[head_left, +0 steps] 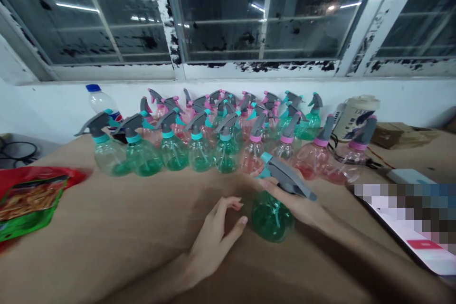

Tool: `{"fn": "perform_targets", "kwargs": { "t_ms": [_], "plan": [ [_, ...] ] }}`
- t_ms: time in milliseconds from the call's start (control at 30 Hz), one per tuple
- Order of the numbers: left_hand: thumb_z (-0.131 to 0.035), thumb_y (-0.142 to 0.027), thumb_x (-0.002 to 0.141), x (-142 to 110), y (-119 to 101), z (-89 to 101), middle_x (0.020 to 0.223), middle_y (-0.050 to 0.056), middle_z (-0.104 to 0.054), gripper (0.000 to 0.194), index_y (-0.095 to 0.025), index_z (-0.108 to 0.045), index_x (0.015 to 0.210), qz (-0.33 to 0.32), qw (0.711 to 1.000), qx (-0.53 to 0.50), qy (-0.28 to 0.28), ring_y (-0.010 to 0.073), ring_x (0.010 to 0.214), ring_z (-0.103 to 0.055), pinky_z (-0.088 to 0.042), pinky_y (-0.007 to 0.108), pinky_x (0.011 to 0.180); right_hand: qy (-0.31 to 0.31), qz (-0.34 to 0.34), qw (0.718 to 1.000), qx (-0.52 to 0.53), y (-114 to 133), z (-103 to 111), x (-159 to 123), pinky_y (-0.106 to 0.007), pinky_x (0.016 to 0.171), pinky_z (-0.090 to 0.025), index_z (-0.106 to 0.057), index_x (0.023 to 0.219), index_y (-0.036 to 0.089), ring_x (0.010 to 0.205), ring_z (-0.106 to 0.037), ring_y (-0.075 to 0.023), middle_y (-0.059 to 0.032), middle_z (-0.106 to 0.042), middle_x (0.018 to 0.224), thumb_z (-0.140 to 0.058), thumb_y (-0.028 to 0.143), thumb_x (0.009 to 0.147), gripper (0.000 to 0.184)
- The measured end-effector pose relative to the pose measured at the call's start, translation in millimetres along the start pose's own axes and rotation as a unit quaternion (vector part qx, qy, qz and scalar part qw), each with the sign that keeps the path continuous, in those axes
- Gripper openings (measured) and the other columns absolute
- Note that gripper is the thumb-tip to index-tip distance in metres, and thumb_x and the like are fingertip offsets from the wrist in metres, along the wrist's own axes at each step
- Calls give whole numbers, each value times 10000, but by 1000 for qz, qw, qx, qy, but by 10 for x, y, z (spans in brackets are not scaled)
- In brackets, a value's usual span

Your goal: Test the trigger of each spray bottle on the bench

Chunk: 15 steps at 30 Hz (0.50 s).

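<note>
A: What opened things on the far left?
B: A red-and-green snack packet (33, 199), lying on the counter (124, 228) at the left edge of the frame! Upper left of centre sat a clear bottle (98, 100) with a blue cap.
A: And then the line-up?
B: Across the middle ran a front row of spray bottles (196, 154): five turquoise collars, then four pink, with more sprayers (313, 118) crowded behind.
A: Now, the hands!
B: The left hand (215, 232), low in the centre, was empty, fingers loosely curled, thumb apart, just beside the green spray bottle (272, 221). That one was right of centre, lower half, and the right hand (290, 199) had closed around its neck!
A: Base on the counter?
B: I couldn't tell.
A: And out right?
B: A pale cup (356, 116), some brown cardboard (401, 135), and, lower right, a lit device (423, 242).
</note>
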<state>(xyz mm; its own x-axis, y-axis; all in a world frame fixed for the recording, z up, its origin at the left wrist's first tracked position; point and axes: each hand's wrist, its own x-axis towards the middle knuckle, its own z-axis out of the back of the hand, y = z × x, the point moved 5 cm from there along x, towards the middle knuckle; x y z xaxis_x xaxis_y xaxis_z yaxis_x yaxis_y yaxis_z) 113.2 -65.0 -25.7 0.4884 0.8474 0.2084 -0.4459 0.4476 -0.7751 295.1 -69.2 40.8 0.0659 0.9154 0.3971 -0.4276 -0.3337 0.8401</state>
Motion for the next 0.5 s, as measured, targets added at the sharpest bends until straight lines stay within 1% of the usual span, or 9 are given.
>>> {"fn": "perform_targets", "kwargs": {
  "t_ms": [100,200,267,333,400,500],
  "plan": [
    [-489,-341,912,7,-6,10,1034,14,-621,157,-290,-490,1060,9,1000,-11,-5,209,999,-589,-453,401,899,-6,7,1000,-20,58,22,-10,-280,495,-436,-552,734,252,505,-466,-129,40,-490,577,-566,451,796,210],
    [-467,-322,916,25,-34,22,970,9,-632,99,-280,-511,994,7,1000,-17,-6,204,928,-608,-472,383,845,1,11,1000,-29,109,34,-36,-281,516,-461,-544,703,252,521,-505,-133,37,-507,572,-552,472,810,245],
    [-463,-307,913,35,-52,23,949,9,-636,89,-279,-516,979,3,1000,-14,-5,204,901,-614,-479,377,822,21,2,1000,-5,122,26,-53,-293,569,-501,-582,774,254,581,-576,-149,22,-588,633,-561,463,808,214],
    [-469,-291,904,41,-53,15,952,12,-638,93,-279,-514,985,3,1000,-4,-2,206,896,-617,-484,382,817,46,-6,999,26,132,10,-64,-315,658,-538,-616,881,256,705,-644,-179,-3,-664,750,-577,438,799,203],
    [-481,-273,890,45,-39,1,971,18,-640,109,-281,-510,996,1,1000,7,1,211,913,-618,-488,389,816,60,-13,997,44,146,-1,-72,-341,726,-552,-633,968,268,815,-667,-206,-20,-696,847,-576,413,797,232],
    [-501,-249,868,49,-7,-18,1005,24,-637,141,-276,-506,1007,-4,1000,21,5,215,956,-614,-487,399,839,48,-11,998,45,184,9,-81,-380,790,-550,-642,1029,288,881,-664,-223,-27,-701,899,-564,401,799,268]
  ]
}}
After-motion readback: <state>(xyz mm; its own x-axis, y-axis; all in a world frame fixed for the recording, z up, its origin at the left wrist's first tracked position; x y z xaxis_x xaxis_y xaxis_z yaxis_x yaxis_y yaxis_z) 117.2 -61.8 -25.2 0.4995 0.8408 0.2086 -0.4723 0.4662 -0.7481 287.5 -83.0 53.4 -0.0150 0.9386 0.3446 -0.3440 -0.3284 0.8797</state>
